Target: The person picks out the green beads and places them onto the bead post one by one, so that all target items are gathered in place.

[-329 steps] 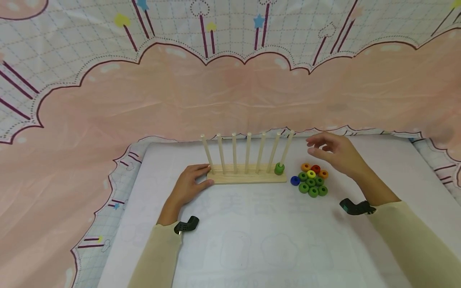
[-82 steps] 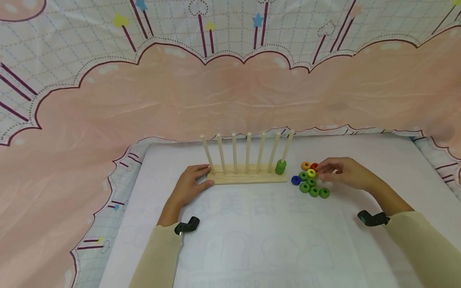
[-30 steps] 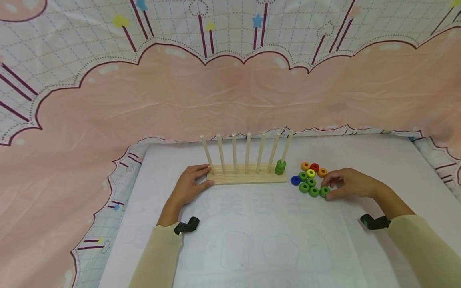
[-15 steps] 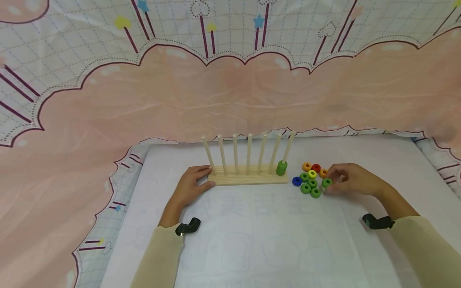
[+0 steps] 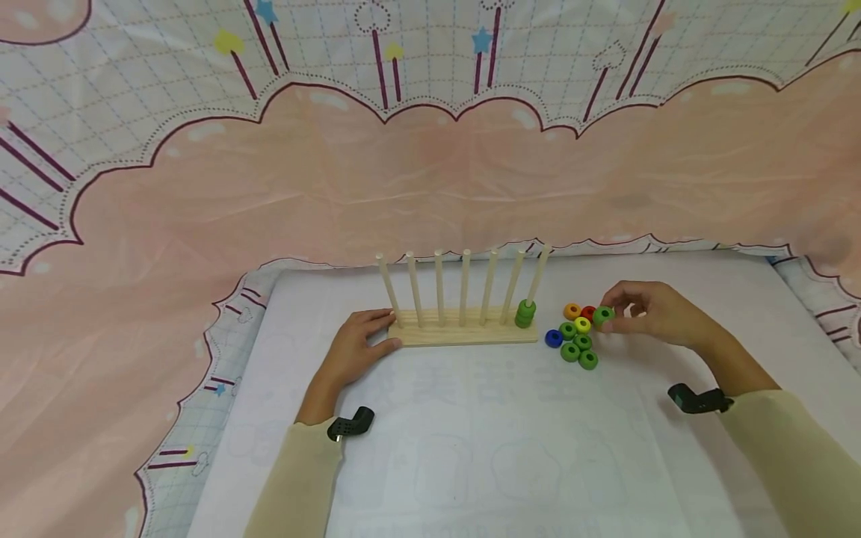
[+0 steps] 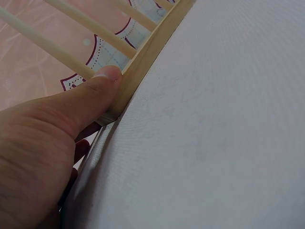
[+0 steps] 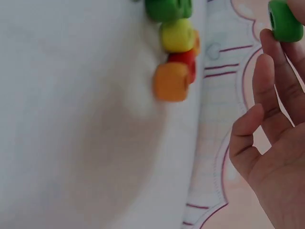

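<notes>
At nine o'clock on a pale wooden peg rack [image 5: 463, 335], left hand [image 5: 350, 345] gripping, beyond three o'clock, right hand [image 5: 658, 314] pinching round green bead [image 5: 602, 319]

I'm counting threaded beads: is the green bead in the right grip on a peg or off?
Off: the right grip pinches the bead, apart from the pegs.

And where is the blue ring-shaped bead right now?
In the head view, the blue ring-shaped bead lies on the white tabletop just right of the pale wooden peg rack, with two round green beads close on its right.
</notes>
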`<state>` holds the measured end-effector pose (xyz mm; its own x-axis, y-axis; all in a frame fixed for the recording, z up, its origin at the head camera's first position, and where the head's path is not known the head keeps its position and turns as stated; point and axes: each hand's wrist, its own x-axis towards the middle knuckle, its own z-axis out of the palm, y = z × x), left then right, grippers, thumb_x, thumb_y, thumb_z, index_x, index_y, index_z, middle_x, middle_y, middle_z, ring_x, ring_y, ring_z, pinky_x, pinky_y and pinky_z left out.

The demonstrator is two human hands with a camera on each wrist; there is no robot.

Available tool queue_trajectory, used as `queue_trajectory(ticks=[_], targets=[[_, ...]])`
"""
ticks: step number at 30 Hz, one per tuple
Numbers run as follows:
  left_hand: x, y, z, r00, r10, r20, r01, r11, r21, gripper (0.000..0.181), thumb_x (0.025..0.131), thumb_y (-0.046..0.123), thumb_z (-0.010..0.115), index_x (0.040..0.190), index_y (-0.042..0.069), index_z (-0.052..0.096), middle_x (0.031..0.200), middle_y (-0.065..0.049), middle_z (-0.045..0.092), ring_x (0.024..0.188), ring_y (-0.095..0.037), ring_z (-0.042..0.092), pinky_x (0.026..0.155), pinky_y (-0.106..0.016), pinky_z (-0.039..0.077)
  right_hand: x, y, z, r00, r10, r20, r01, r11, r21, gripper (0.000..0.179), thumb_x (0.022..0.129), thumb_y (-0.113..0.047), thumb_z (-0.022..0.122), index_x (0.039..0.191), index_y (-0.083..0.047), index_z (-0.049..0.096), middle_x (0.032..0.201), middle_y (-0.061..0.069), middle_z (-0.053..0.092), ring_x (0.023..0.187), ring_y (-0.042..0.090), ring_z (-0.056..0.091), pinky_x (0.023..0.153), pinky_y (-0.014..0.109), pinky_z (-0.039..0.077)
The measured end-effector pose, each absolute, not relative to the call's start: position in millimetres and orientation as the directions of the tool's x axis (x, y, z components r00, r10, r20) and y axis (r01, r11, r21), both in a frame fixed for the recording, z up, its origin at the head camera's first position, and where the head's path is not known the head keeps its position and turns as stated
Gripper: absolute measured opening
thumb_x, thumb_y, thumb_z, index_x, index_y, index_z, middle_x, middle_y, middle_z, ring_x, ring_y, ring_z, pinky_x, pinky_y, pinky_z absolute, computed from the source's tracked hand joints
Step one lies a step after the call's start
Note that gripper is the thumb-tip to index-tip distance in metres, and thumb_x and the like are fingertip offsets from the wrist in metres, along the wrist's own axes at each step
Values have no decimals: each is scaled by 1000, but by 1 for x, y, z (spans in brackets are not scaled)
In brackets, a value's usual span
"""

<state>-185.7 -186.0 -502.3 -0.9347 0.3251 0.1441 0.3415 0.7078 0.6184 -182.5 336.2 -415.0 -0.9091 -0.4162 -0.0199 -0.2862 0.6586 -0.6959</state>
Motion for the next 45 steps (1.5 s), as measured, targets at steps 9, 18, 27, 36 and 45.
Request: queue_trajectory(ticks=[9,18,27,36,45], targets=[[-186,-186,-502,-930,332,156,355,709,610,58,91,35,78,140,7,63,148,-9,58,141,-33,47,118,-54,37,-185,315,-394,-920,-389,48,-326,690,-647,21,93,-23,76,114,-18,73,101,-2,69,94,9,57,80,21,49],[-187,-185,-501,-931,334,149,352,707,613,58,91,36,77,140,8,63,149,-7,58,141,-32,47,118,-54,37,-181,293,-376,-953,-277,124,-286,686,-669,26,92,-24,78,118,-18,74,101,-3,69,94,8,57,79,16,47],[-186,-186,-502,-925,338,176,372,704,605,58,90,35,79,139,7,64,148,-9,58,139,-34,49,116,-57,38,-182,274,-360,-960,-200,194,-277,626,-729,28,95,-27,75,121,-16,72,102,-7,66,95,13,58,75,18,51],[-186,-185,-501,-935,325,140,339,705,623,58,91,35,78,140,8,63,149,-7,57,142,-32,46,119,-54,35,-184,257,-347,-928,-191,319,-371,500,-782,23,97,-18,72,118,-9,72,105,-12,67,98,14,58,77,14,52],[-186,-185,-500,-941,317,120,319,707,631,58,92,36,77,141,9,62,150,-7,57,142,-32,46,120,-54,35,-188,242,-341,-910,-194,366,-414,387,-824,24,97,-13,71,119,-3,70,106,-11,70,99,15,62,82,15,55]])
